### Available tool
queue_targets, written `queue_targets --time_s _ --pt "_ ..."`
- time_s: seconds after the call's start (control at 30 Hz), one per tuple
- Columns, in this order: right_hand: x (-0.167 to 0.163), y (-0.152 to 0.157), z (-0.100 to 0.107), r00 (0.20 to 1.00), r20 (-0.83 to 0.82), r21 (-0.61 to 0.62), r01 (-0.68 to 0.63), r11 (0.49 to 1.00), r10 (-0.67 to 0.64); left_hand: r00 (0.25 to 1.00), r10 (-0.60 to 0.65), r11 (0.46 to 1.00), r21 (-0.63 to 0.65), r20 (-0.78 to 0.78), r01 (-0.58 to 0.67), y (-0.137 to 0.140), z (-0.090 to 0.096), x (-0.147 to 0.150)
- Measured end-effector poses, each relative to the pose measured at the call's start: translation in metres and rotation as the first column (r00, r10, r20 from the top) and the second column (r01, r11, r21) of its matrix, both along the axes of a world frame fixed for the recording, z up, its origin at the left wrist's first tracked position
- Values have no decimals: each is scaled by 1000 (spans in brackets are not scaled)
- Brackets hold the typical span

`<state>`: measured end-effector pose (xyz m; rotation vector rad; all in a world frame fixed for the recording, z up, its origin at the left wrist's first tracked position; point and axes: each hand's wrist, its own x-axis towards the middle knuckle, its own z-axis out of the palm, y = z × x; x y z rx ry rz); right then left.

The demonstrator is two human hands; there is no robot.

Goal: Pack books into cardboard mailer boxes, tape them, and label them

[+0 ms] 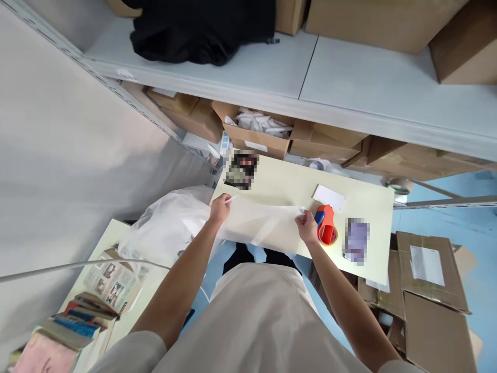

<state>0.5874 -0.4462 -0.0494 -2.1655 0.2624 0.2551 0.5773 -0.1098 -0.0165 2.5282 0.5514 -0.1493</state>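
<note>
My left hand (220,209) pinches the left top corner of a translucent white plastic sheet (260,223). At its other top corner, my right hand (307,227) grips the same sheet, so it hangs stretched between both hands over the table's near edge. Just right of my right hand lies an orange and blue tape dispenser (325,220) with a tape roll. A white card or small box (329,198) rests behind it. Farther right is a blurred purple item (356,241); a blurred dark item (241,170) lies beyond my left hand.
The pale table (373,202) stands below a grey shelf (256,88). An open carton (258,140) holds small white packets. A white plastic bag (163,223) bulges at the left, near a stack of books (77,324). Cardboard boxes (435,321) are piled on the right.
</note>
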Motion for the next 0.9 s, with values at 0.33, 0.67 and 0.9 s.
queue_targets --time_s 0.33,0.67,0.9 --pt "-8 11 -39 970 174 -323 -108 940 171 987 122 977 164 107 -138 -28 -36 0" --pt "-37 42 -30 888 -74 -514 -424 746 454 813 -515 828 89 -270 554 -48 -60 -26" --pt "-10 87 -12 940 55 -312 -304 900 336 923 -380 925 -34 -65 379 -22 -57 -6"
